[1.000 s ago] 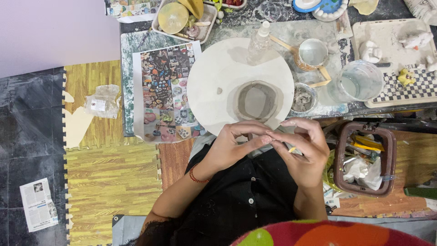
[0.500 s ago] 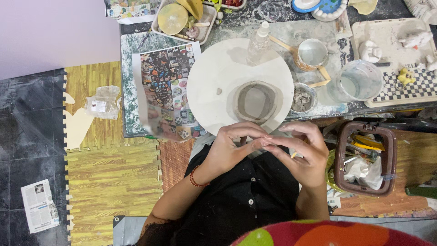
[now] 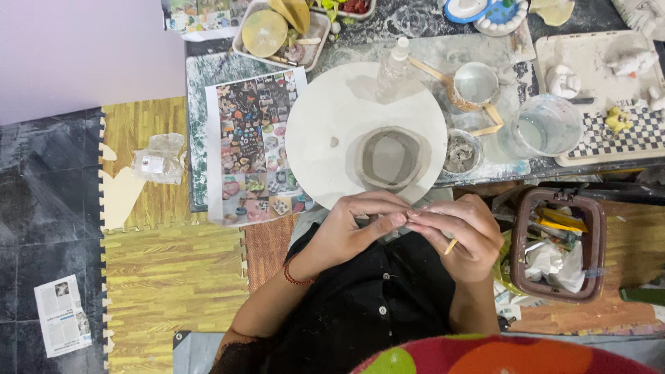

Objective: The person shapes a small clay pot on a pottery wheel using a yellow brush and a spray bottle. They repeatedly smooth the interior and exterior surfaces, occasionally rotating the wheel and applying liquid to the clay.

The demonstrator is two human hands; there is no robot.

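My left hand [image 3: 353, 225] and my right hand [image 3: 460, 232] meet fingertip to fingertip just in front of my chest, pinching a small grey piece of clay [image 3: 405, 216] between them. A thin wooden stick [image 3: 451, 246] pokes out under my right palm. A red bracelet [image 3: 296, 277] circles my left wrist. Beyond the hands, a grey clay pot [image 3: 389, 158] with low walls stands on a round white board [image 3: 325, 131].
A printed picture sheet [image 3: 253, 145] lies left of the board. To the right are a small bowl of clay scraps [image 3: 460, 152], a cup [image 3: 476, 84], a clear water container [image 3: 544, 128] and a spray bottle [image 3: 393, 69]. A brown basket [image 3: 557, 244] stands by my right elbow.
My fingers have shifted slightly as they work the small clay piece; the hands stay in the same place and the pot has not moved.
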